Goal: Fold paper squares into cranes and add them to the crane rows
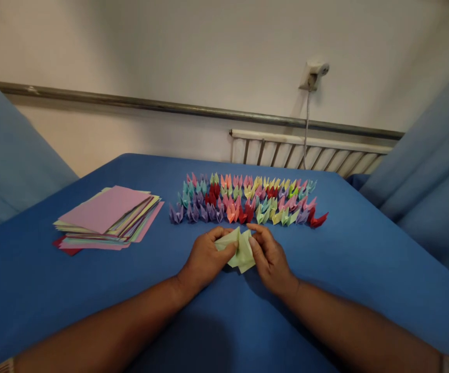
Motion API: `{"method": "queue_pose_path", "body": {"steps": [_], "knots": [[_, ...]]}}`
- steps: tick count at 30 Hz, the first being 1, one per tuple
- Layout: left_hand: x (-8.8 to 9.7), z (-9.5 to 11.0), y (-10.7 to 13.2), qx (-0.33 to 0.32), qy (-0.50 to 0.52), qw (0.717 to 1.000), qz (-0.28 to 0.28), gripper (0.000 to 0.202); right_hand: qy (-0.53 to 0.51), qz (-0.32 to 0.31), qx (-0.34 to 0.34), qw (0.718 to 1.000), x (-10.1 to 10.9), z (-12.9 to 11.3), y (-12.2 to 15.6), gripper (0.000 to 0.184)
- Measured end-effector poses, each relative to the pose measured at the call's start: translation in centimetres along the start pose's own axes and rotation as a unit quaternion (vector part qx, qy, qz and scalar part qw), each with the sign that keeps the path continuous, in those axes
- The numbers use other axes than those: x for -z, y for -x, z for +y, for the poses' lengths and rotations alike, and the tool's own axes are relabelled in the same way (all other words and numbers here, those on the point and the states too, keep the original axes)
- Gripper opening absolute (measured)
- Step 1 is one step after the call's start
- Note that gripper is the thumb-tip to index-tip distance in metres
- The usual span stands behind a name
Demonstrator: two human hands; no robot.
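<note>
A pale green sheet of origami paper [243, 251], partly folded with several creased flaps, is held up between both hands just above the blue table. My left hand [209, 254] pinches its left side, thumb on the near face. On the right side, my right hand [270, 257] grips the paper between thumb and fingers. The far fingertips of both hands are partly hidden behind the paper. Just beyond my hands stand rows of folded paper cranes [232, 210] in purple, red, pink, green, yellow and teal.
To the left lies a loose stack of coloured paper sheets [107, 210], pink on top. The blue table [92, 305] reaches toward a wall with a metal rail [162, 105], a radiator [286, 145] and a plugged-in socket [310, 76]. Blue curtains [426, 171] hang at both sides.
</note>
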State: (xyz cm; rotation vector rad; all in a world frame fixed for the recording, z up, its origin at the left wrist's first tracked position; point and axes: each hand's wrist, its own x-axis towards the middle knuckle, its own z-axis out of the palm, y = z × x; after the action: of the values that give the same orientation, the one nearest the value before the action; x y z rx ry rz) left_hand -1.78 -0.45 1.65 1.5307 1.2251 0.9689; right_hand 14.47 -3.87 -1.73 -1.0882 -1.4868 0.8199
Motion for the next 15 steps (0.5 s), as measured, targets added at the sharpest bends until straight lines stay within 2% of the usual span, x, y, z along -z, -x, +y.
{"method": "queue_pose_path", "body": {"steps": [3, 6, 10, 15], "knots": [[-0.27, -0.14, 0.11, 0.013, 0.046, 0.997, -0.053, 0.017, 0.006, 0.006, -0.003, 1.0, 0.37, 0.25, -0.08, 0.034], [-0.27, -0.35, 0.07, 0.032, 0.034, 0.996, -0.08, 0.018, -0.021, -0.005, -0.007, 1.0, 0.68, 0.36, -0.14, 0.04], [-0.12, -0.47, 0.1, 0.01, -0.02, 0.999, -0.049, 0.016, -0.046, -0.027, -0.026, 0.998, 0.35, 0.2, 0.05, 0.04], [-0.07, -0.34, 0.13, -0.017, -0.029, 0.999, -0.015, 0.012, -0.007, 0.013, -0.031, 0.999, -0.15, 0.96, 0.12, 0.034]]}}
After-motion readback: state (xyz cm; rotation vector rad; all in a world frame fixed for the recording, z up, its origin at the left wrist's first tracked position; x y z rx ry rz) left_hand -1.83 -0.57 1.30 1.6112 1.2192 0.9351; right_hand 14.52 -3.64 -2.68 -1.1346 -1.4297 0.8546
